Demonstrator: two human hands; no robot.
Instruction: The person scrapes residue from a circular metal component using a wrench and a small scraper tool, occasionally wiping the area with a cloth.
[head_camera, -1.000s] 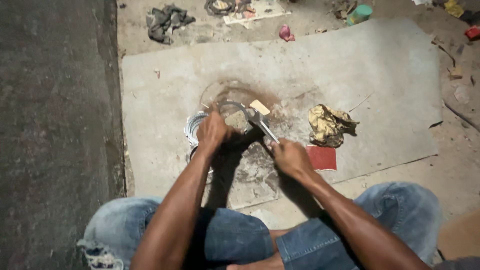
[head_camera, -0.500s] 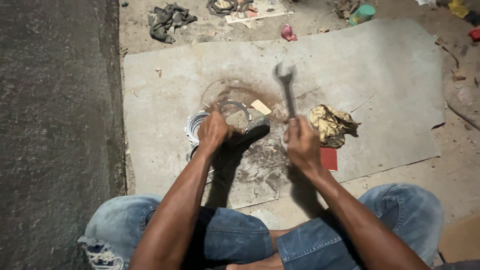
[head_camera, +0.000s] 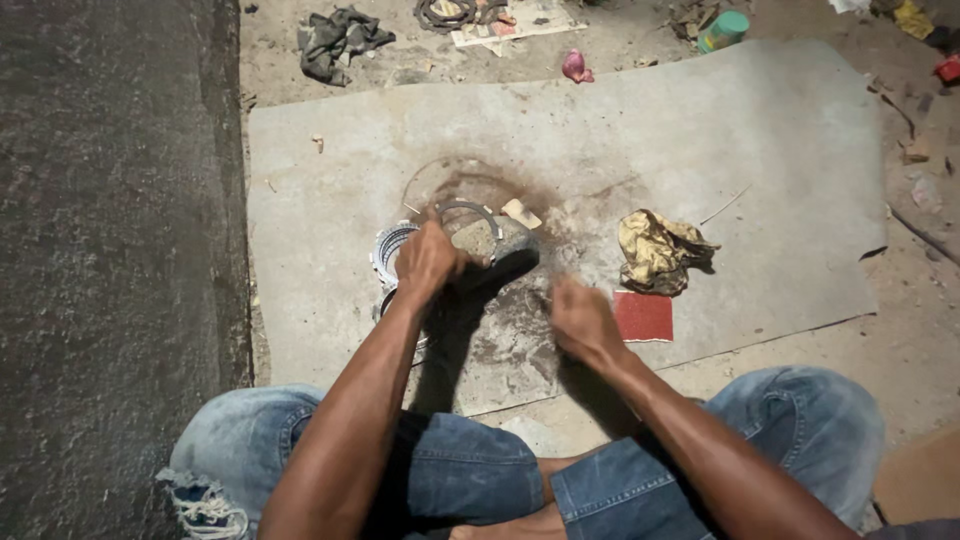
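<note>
A thin metal ring (head_camera: 468, 208) rests on a stone block (head_camera: 490, 243) at the middle of a grey board (head_camera: 760, 150), pinned steady by the closed left hand (head_camera: 428, 262). The right hand (head_camera: 582, 318), fisted, is motion-blurred; its tool cannot be made out. A yellow rag (head_camera: 658, 248) lies right.

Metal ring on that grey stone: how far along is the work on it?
Brownish dust on the grey board around the grey stone suggests plenty is done. In hand: the left hand pins the thin metal ring on the stone, while the right hand, a blurred fist, is beside it. Whether the stack of toothed metal rings is finished or waiting, I cannot tell.
</note>
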